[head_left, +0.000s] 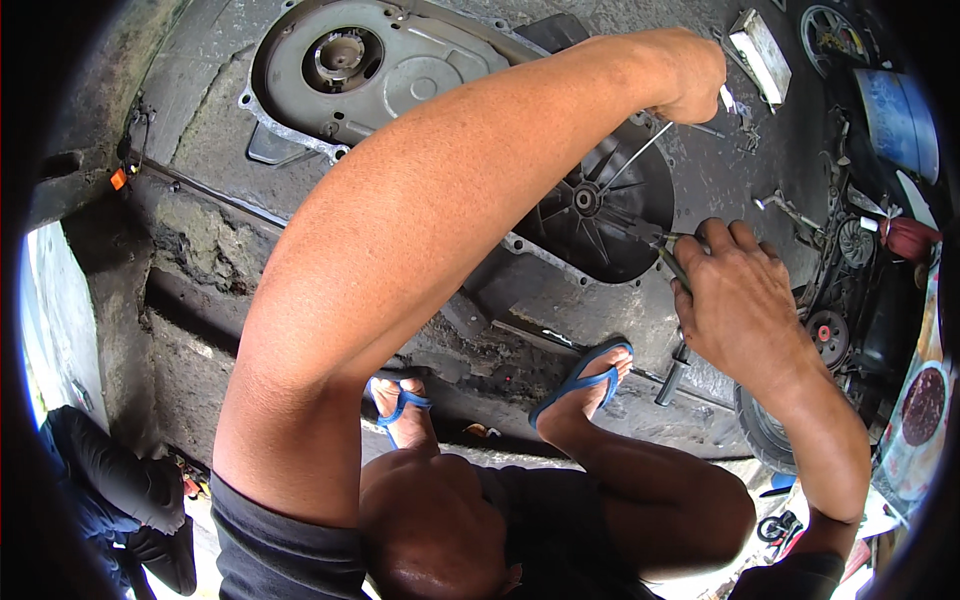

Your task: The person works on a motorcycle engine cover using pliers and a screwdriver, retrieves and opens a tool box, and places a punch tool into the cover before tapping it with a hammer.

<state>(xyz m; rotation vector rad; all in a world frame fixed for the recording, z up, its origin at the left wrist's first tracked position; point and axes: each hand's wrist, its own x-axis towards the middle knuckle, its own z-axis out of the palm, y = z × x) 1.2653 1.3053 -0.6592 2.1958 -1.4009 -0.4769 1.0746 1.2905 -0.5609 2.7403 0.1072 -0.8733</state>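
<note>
A large grey metal engine cover lies on the dark ground, with a ribbed round hollow and a central hub at its right end. My left arm stretches across the cover and hides its middle. My left hand is closed round a tool with a thin metal shaft, seemingly a screwdriver. The shaft slants down to the hub; most of the handle is hidden in the fist. At the hollow's right edge my right hand grips pliers, whose jaws reach over the ribs towards the hub.
Beyond my left hand lies a white oblong box. A T-handle wrench rests by the ledge, right of my sandalled feet. Metal parts and a red-centred disc crowd the right side, above a tyre. Dark clothing shows at lower left.
</note>
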